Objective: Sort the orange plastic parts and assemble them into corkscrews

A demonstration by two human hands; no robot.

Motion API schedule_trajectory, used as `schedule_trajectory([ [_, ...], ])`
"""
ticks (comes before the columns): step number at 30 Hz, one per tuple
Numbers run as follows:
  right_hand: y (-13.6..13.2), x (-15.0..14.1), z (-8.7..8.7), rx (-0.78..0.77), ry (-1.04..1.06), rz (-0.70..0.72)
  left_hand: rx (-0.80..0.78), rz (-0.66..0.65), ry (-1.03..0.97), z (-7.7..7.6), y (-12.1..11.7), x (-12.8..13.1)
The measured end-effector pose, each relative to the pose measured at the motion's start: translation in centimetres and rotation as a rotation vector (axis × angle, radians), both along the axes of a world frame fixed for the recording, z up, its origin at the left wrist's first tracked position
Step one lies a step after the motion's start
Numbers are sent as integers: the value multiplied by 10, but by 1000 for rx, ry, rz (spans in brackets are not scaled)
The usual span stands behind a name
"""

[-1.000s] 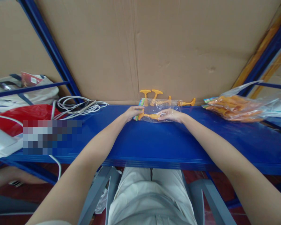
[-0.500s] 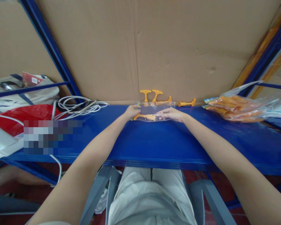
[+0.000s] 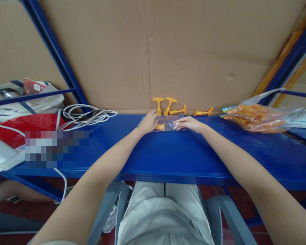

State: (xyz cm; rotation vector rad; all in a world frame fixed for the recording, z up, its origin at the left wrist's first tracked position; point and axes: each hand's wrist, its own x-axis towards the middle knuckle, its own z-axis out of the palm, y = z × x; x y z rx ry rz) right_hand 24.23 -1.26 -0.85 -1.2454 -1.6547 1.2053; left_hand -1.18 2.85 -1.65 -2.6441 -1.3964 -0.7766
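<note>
A clear plastic bag (image 3: 169, 119) lies flat near the back of the blue shelf, with a yellow-orange plastic toy hammer (image 3: 160, 127) inside, partly hidden by my left hand. My left hand (image 3: 149, 123) rests flat over the bag's left end, fingers stretched out. At the right end, my right hand (image 3: 190, 123) pinches the bag's film between thumb and fingers. Just behind the bag, two T-shaped toy hammers (image 3: 158, 104) lean against the cardboard. Another toy hammer (image 3: 179, 111) lies beside them, and a further orange piece (image 3: 203, 111) lies to the right.
On the right sits a clear bag of orange plastic pieces (image 3: 256, 117). Coiled white cable (image 3: 91, 115), a red bag (image 3: 28, 126) and a white power strip (image 3: 9, 156) occupy the left. Cardboard (image 3: 193, 58) closes off the back between blue posts (image 3: 53, 51).
My left hand has gone from gripping the bag's left end to lying flat on it. The bag now lies lower and flatter. My right hand still pinches its right end.
</note>
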Motion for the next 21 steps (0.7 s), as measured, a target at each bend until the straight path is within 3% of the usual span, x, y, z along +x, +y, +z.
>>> schedule_trajectory([
  [6, 5, 9, 1, 80, -28, -117, -367, 49, 90, -5, 12, 0],
  [14, 17, 59, 14, 200, -111, -621, -459, 77, 219, 3, 8, -4],
  [18, 28, 96, 17, 230, -433, -820, -474, 70, 177, 2, 9, -5],
  [21, 36, 117, 15, 217, -813, -722, -467, 68, 149, 0, 12, -5],
])
